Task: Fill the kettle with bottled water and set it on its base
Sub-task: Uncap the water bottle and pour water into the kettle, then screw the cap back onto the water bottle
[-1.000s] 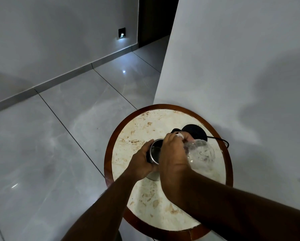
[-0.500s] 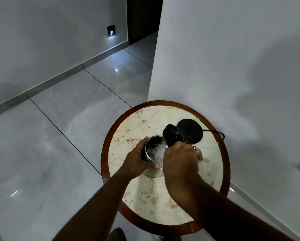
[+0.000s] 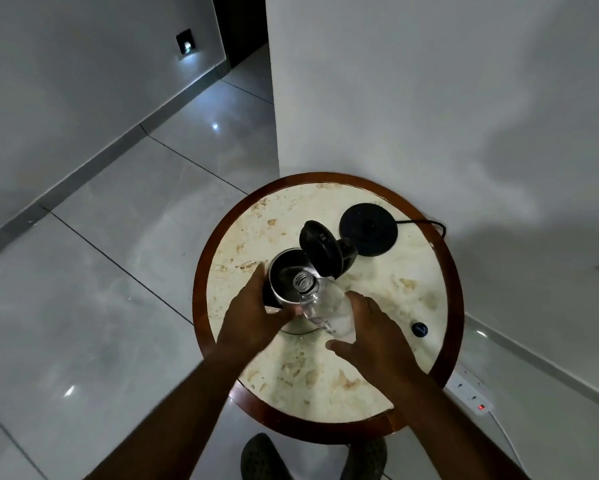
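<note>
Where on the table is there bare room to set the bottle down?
Bare marble lies near the table edge below both hands, and far left of the kettle. Crowded: kettle, base, bottle cap.

- Table [image 3: 443, 282]: cream top with irregular tan-brown mottling, ringed by a reddish-brown rim.
- Kettle [image 3: 284, 271]: silver metal body; lid [image 3: 320, 251] black.
- Base [image 3: 367, 226]: black, with a black cord [image 3: 426, 222].
- Bottle [image 3: 326, 306]: clear, with a small printed label (colours too small to read).
- Cap [image 3: 419, 329]: dark blue with a pale mark.
- Floor [image 3: 100, 306]: glossy grey tiles, faint white veining, dark joints.
- Power strip [image 3: 471, 396]: white, one red light.
- Shoes [image 3: 267, 459]: dark grey-green.
</note>
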